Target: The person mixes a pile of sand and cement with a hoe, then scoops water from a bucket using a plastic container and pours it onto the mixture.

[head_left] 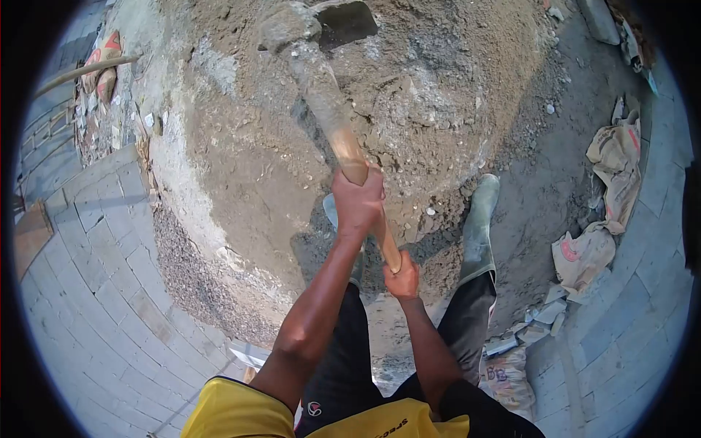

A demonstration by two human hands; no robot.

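Note:
Both my hands grip the wooden handle of a hoe (346, 150), which slants away from me over a heap of sand and grey mortar (255, 160). My left hand (358, 201) is closed around the middle of the handle. Near its butt end, my right hand (402, 276) is wrapped round the wood. At the far end the hoe's head (290, 28) is caked with grey material, and a dark blade (347, 23) shows beside it. The lower handle is coated with dried mortar.
My rubber boots (482, 212) stand in the sand, left one partly hidden by my arm. Crumpled paper sacks (613, 164) and broken block pieces (544, 315) lie at right. A filled sack (509, 379) is by my right leg. Grey paving (109, 270) borders the heap; a pole (87, 71) juts in at left.

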